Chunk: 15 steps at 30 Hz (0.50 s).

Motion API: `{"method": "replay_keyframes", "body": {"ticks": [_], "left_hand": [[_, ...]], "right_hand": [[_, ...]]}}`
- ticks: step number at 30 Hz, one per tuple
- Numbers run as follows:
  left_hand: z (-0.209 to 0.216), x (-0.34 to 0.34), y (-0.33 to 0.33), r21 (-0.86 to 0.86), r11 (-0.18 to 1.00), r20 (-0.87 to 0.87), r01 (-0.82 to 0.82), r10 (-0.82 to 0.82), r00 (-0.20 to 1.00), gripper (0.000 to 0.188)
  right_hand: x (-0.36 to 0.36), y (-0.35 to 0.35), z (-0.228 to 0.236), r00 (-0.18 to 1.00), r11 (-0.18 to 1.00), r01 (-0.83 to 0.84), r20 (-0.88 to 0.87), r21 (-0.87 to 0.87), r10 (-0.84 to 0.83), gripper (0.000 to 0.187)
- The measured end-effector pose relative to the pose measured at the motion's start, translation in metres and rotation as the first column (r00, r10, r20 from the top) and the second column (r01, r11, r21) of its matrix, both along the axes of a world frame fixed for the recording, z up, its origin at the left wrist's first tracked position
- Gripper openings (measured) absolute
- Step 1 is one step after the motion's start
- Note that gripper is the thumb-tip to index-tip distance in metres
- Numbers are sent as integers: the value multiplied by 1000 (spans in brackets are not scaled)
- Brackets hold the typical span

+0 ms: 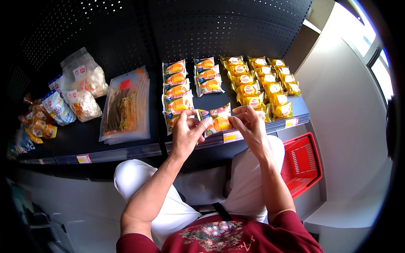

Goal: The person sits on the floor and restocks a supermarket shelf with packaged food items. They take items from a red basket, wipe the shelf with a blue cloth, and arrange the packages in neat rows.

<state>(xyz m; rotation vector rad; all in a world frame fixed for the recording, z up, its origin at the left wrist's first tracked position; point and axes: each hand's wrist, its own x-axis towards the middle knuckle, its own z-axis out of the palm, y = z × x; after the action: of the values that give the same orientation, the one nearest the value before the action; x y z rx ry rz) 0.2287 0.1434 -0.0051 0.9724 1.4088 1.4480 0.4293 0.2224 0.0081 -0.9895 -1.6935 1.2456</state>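
A small wrapped snack cake (217,119), in a white packet with orange print, is held between both hands above the shelf's front edge. My left hand (188,131) pinches its left end, and my right hand (252,128) grips the right end between thumb and fingers. Just left of it runs a column of like packets (176,90), overlapping one another. Behind the held packet a shorter column (208,80) of the same kind lies toward the back panel. To the right are rows of yellow-wrapped packets (247,88), the nearest partly behind my right hand.
Flat clear pouches (125,105) are stacked on the black shelf (145,147) to the left. Past them lie white bags (59,107) and brown-and-yellow packets (40,122). A red basket (314,156) stands on the floor at right, beside a pale wall (350,126). Perforated panel (228,33) backs the shelf.
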Motion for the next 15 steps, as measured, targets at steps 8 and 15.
{"method": "replay_keyframes", "body": {"ticks": [8, 15], "left_hand": [[-19, 1, 32, 125, 985, 28, -121, 118, 993, 29], [-31, 4, 56, 92, 994, -132, -60, 72, 989, 37]], "right_hand": [[-11, 33, 4, 978, 998, 22, 208, 63, -35, 16], [-21, 58, -21, 970, 990, 35, 232, 136, -67, 21]]}}
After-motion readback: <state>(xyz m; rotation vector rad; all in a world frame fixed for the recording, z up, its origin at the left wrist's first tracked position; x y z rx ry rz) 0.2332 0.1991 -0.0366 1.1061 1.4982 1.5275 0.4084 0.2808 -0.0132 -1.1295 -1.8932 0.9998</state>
